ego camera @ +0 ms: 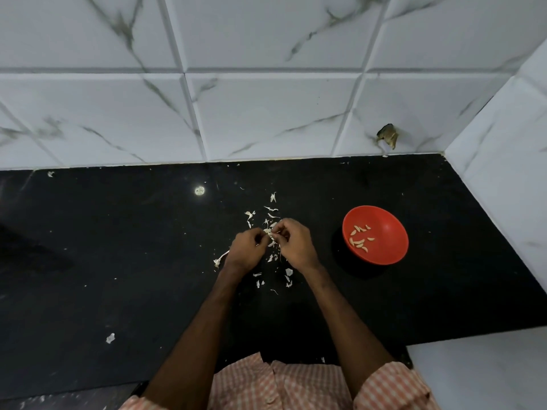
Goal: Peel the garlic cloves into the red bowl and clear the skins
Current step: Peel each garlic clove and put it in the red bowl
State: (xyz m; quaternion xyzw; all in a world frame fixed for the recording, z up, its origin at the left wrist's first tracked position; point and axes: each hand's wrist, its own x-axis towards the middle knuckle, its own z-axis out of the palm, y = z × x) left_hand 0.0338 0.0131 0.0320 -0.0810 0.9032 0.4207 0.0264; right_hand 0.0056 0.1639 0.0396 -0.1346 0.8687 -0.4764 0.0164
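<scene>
My left hand (247,249) and my right hand (296,243) meet over the middle of the black counter (118,261), both pinching a small pale garlic clove (270,232) between the fingertips. White garlic skins (273,208) lie scattered around and under the hands. A red bowl (381,253) sits to the right of my right hand, holding several peeled cloves (359,239).
A garlic stem piece (220,258) lies left of my left hand. Stray skin bits rest at the front left (110,338) and back left (50,174). The marble-tiled wall (266,99) bounds the back and right. A white surface (479,377) adjoins the front right.
</scene>
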